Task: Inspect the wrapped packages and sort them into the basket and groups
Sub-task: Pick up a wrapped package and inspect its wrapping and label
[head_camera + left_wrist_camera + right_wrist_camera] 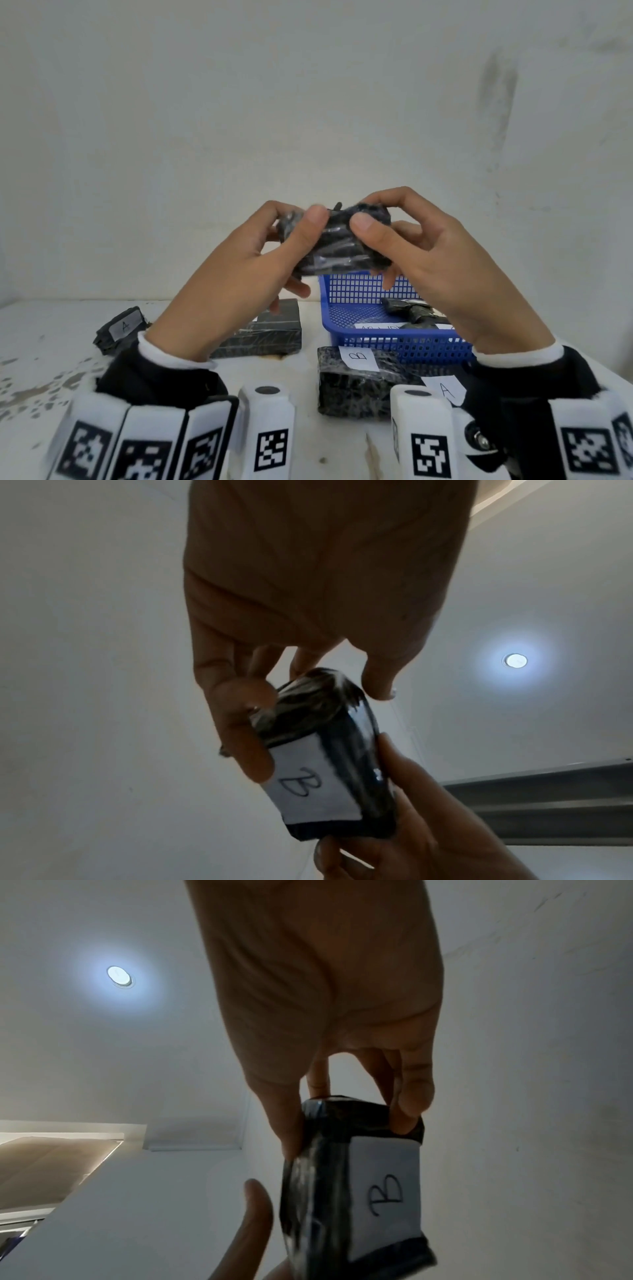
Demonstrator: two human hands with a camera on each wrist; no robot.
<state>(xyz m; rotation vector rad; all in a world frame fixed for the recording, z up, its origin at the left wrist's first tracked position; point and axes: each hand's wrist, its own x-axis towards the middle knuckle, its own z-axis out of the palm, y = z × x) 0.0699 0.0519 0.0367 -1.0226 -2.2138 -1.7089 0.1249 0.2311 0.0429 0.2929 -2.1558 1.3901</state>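
Observation:
Both hands hold one black wrapped package (337, 240) up in the air above the table, in front of the wall. My left hand (274, 246) grips its left end and my right hand (394, 240) grips its right end, thumbs on the near face. The wrist views show the package (329, 753) from below, with a white label marked B (385, 1196) on its underside. A blue mesh basket (363, 294) stands on the table below, with a wrapped package (411, 310) inside.
On the table lie a package labelled A (120, 329) at the left, a flat black package (267, 330) in the middle, one labelled B (356, 380) near the basket's front and a label marked A (445, 389) beside it.

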